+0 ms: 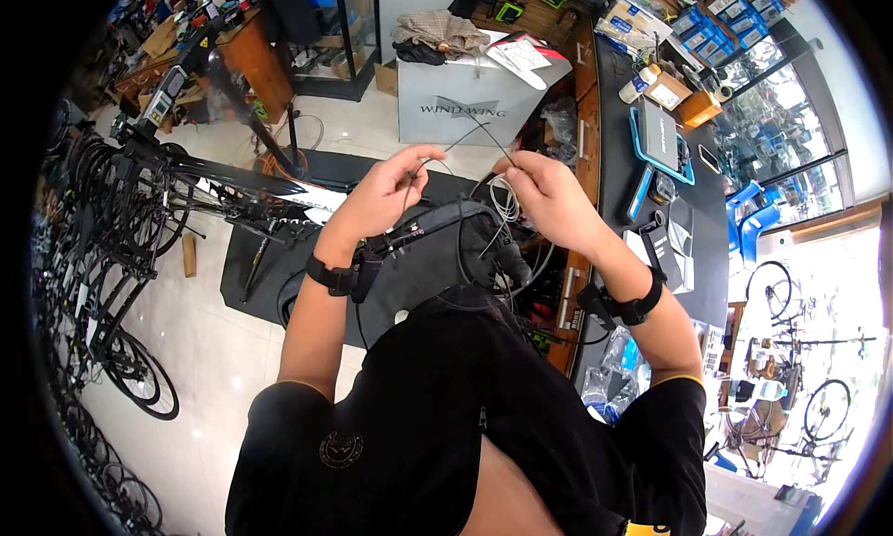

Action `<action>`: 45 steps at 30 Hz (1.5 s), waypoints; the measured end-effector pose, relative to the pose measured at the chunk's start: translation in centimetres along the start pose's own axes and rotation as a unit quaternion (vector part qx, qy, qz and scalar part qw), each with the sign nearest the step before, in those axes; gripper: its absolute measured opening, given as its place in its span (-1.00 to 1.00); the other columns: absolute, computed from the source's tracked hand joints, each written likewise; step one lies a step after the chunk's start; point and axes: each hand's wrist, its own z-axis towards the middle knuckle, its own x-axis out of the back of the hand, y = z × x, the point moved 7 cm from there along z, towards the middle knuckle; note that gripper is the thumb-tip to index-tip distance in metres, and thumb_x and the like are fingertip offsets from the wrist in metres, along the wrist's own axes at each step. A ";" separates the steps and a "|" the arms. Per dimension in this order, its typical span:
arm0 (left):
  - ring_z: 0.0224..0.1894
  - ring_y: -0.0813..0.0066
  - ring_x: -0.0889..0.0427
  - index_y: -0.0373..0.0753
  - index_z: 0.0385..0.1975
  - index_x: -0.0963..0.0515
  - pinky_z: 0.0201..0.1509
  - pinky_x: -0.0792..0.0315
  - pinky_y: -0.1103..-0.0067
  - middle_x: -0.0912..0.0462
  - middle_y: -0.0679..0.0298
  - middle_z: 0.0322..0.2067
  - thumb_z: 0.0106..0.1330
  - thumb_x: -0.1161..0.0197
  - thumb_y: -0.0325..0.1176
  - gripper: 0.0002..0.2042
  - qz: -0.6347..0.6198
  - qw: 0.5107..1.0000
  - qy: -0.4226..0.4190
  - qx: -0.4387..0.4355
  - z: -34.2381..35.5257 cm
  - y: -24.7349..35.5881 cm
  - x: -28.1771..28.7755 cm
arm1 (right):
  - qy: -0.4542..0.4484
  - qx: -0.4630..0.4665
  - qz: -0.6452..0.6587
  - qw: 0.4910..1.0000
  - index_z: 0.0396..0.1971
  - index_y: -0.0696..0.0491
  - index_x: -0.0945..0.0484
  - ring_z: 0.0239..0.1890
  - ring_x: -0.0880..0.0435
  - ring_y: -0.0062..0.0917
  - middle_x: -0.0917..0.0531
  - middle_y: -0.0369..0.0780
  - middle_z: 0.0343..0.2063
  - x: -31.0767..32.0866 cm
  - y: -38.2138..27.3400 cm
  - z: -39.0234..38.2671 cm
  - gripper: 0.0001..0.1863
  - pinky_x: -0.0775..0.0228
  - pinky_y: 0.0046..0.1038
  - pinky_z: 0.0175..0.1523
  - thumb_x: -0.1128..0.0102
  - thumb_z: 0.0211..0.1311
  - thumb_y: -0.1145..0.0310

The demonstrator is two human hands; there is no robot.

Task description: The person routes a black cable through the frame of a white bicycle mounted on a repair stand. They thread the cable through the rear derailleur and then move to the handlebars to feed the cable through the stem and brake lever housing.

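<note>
My left hand (384, 194) is closed, with a thin cable (465, 137) pinched between thumb and fingertips. To its right, my right hand (551, 199) pinches a thin dark cable too. The two free lengths rise from my fingers and cross just above and between the hands. I cannot tell whether they are one cable or two. A loose coil of pale cable (503, 203) hangs beside my right fingers. Directly below both hands lies a bicycle's dark handlebar (437, 222), and dark cables loop down near it.
The bicycle's frame (251, 185) extends left above a dark mat (244, 257). A grey box (456, 108) with cloth on top stands ahead. On the right runs a dark workbench (702, 257) holding a blue tray (684, 169) and bottles. Several bicycles (135, 369) line the left side.
</note>
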 end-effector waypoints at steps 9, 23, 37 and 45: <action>-0.64 0.74 -0.20 -0.38 -0.19 -0.57 -0.54 -0.10 0.74 -0.37 0.44 -0.69 0.44 0.12 -0.19 -0.62 -0.080 0.991 0.025 0.102 0.5 -1.6 0.8 | -0.101 0.122 -0.048 0.986 -0.11 0.19 -0.54 -0.45 -0.61 -0.15 -0.61 -0.04 -0.50 -2.1 -2.1 -3.0 -0.76 -0.44 -0.28 -0.31 -0.04 0.28 0.45; -0.64 0.78 -0.25 -0.27 -0.50 -0.60 -0.55 -0.11 0.74 -0.37 0.49 -0.73 0.36 -0.15 -0.19 -0.71 -0.137 0.972 0.012 0.190 -0.1 -2.6 -1.9 | -0.140 -0.082 0.005 0.987 -0.12 0.33 -0.53 -0.10 -0.54 -0.41 -0.62 -0.06 -0.22 -5.6 6.3 9.5 -0.26 -0.35 -0.41 0.03 0.09 0.34 -0.20; -0.62 0.71 -0.29 -0.29 -0.51 -0.60 -0.56 -0.19 0.65 -0.37 0.46 -0.71 0.37 -0.14 -0.22 -0.70 0.002 0.978 -0.102 0.182 -1.8 -3.9 -5.1 | 0.063 -0.130 0.597 0.789 -0.29 0.19 -0.39 -0.68 -0.10 -0.68 -0.18 -0.41 -0.67 13.1 7.9 21.4 -0.89 -0.02 -0.59 -0.58 0.16 0.33 0.52; -0.66 0.67 -0.35 -0.31 -0.52 -0.61 -0.59 -0.24 0.63 -0.41 0.40 -0.73 0.35 -0.14 -0.25 -0.71 0.107 0.970 -0.107 0.188 -0.3 -3.7 -5.6 | 0.317 0.089 0.370 0.869 -0.11 0.25 -0.45 -0.66 -0.06 -0.70 -0.16 -0.41 -0.66 36.0 -2.5 15.6 -0.63 0.07 -0.59 -0.59 0.26 0.51 0.26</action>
